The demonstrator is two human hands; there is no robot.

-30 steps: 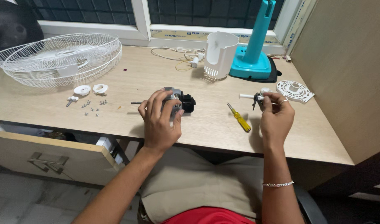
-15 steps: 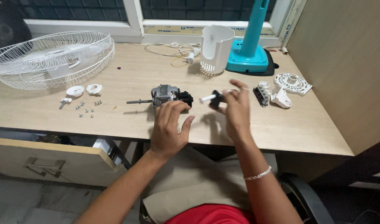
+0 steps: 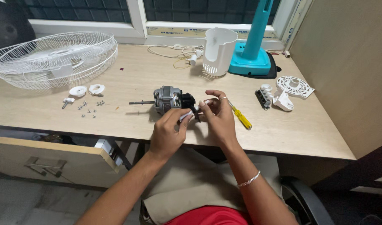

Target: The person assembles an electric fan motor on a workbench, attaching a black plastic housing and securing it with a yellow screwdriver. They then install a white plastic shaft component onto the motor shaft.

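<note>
Metal motor [image 3: 168, 99] worked at the desk's [image 3: 128, 121] near middle by two hands.

A small white part [image 3: 186, 115] is pinched in the left hand [image 3: 168, 133] fingers; the right hand [image 3: 218, 118] fingers are curled around the black rear end [image 3: 187, 101] of the motor, which lies on its side with its shaft [image 3: 141, 102] pointed left. The white part could be dropped or the motor rolled if the grip slackens; loose screws [image 3: 90, 109] could be swept off by a forearm. A yellow screwdriver [image 3: 241, 117] lies just beside the right hand. Farther out, a wire grille [image 3: 53, 58], white housing [image 3: 218, 50] and teal stand [image 3: 253, 50] are set by the window.
</note>
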